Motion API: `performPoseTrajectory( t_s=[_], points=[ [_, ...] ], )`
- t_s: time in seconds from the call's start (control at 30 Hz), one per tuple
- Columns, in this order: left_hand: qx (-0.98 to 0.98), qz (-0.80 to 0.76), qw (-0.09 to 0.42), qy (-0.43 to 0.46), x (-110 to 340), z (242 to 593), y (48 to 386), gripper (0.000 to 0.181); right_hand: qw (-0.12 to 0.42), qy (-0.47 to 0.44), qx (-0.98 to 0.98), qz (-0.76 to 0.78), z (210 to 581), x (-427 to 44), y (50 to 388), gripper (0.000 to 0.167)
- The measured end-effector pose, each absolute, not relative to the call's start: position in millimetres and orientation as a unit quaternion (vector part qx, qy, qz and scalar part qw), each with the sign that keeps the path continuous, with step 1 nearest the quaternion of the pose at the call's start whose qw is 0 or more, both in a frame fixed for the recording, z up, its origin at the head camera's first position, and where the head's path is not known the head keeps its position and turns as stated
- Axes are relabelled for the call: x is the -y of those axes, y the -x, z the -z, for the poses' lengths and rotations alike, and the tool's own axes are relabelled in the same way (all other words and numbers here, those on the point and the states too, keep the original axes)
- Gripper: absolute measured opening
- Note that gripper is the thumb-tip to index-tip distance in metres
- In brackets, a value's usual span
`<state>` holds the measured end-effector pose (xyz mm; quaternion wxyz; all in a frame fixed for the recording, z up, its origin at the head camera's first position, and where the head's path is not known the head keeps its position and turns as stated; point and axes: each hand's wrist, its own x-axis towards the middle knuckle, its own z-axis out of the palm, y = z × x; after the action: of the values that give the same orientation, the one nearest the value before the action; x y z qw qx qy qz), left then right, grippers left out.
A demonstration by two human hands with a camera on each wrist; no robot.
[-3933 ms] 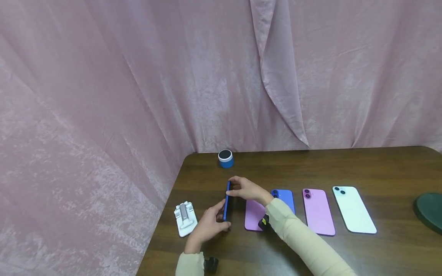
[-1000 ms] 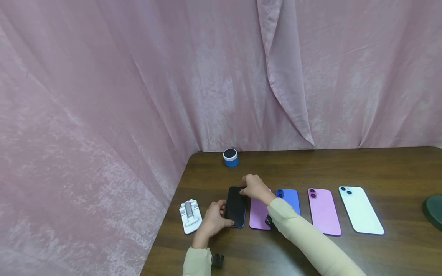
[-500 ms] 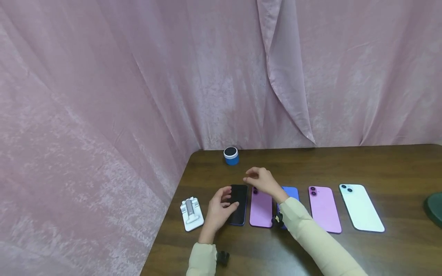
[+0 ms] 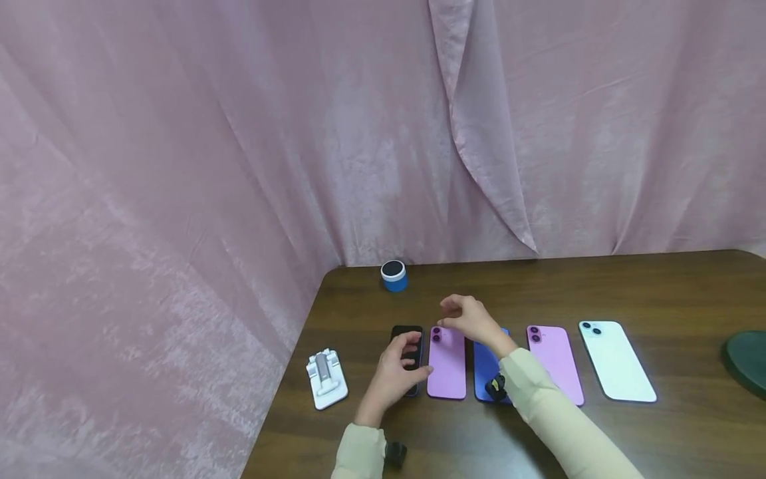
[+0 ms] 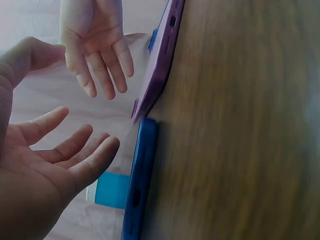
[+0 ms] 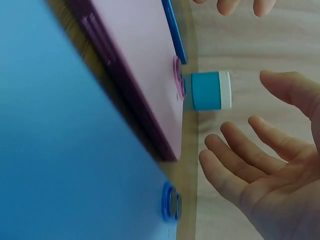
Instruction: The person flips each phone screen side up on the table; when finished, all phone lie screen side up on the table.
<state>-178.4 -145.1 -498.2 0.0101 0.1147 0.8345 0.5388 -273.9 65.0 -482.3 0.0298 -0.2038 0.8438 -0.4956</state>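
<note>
My left hand (image 4: 397,374) hovers above a dark-screened phone (image 4: 407,328) with a blue edge, its fingers relaxed and holding nothing. Just right of that phone lies a pink phone (image 4: 447,366), back up, with its cameras at the far end. Over the pink phone's far end is my right hand (image 4: 473,322), thumb and fingers apart, nothing between them. Its forearm partly covers a blue phone (image 4: 486,369) lying back up. In the left wrist view both hands are clear of the blue-edged phone (image 5: 140,180) and the pink phone (image 5: 159,65).
A second pink phone (image 4: 556,362) and a pale mint phone (image 4: 618,362) lie to the right. A white folding stand (image 4: 326,380) is at the left. A small blue and white cylinder (image 4: 394,277) stands at the back. At the far right sits a dark green object (image 4: 748,362).
The blue-edged phone went from upright on edge in both hands to lying screen up. Both hands have let go of it and moved right, towards the pink phone.
</note>
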Motion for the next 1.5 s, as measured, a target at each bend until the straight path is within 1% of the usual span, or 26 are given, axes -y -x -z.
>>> performPoseTrajectory(
  t_s=[0.17, 0.37, 0.5, 0.73, 0.9, 1.1, 1.5],
  points=[
    [-0.841, -0.528, 0.036, -0.115, 141, 498, 177, 0.067, 0.044, 0.207, -0.849, 0.485, 484, -72, 273, 0.041],
    [-0.859, -0.495, 0.072, -0.105, 136, 495, 172, 0.073, 0.082, 0.200, -0.853, 0.475, 487, -78, 270, 0.043],
    [-0.871, -0.471, 0.095, -0.105, 131, 493, 170, 0.072, 0.094, 0.201, -0.857, 0.466, 489, -79, 268, 0.043],
    [-0.890, -0.426, 0.087, -0.137, 122, 494, 169, 0.068, 0.099, 0.220, -0.874, 0.422, 489, -80, 266, 0.044],
    [-0.909, -0.386, 0.085, -0.133, 115, 495, 169, 0.067, 0.102, 0.226, -0.877, 0.411, 487, -79, 266, 0.044],
    [-0.918, -0.364, 0.096, -0.124, 110, 496, 169, 0.071, 0.096, 0.225, -0.885, 0.397, 487, -80, 268, 0.037],
    [-0.934, -0.319, 0.095, -0.134, 103, 492, 166, 0.077, 0.080, 0.232, -0.893, 0.377, 483, -75, 271, 0.025]
  ],
)
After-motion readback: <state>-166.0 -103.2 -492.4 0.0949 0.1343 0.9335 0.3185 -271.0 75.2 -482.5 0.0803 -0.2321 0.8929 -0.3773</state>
